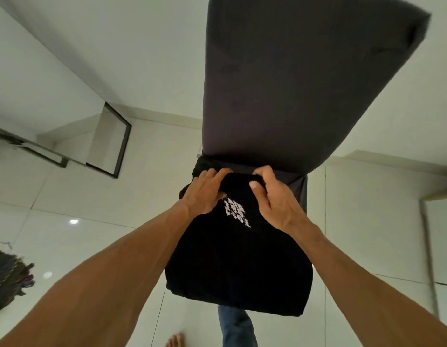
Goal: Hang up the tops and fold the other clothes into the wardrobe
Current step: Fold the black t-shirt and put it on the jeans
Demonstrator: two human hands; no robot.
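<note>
A floor (97,236) of large, glossy pale tiles is seen below, with thin grout lines and two small bright light reflections on its left part. A heap of dark, multicoloured clothes (6,276) lies directly on it at the left edge, and a bare foot (176,340) is planted on it at the bottom, just beside a leg in blue jeans (236,329). A black-framed glass panel (112,144) is stood on the tiles near the wall at the upper left.
</note>
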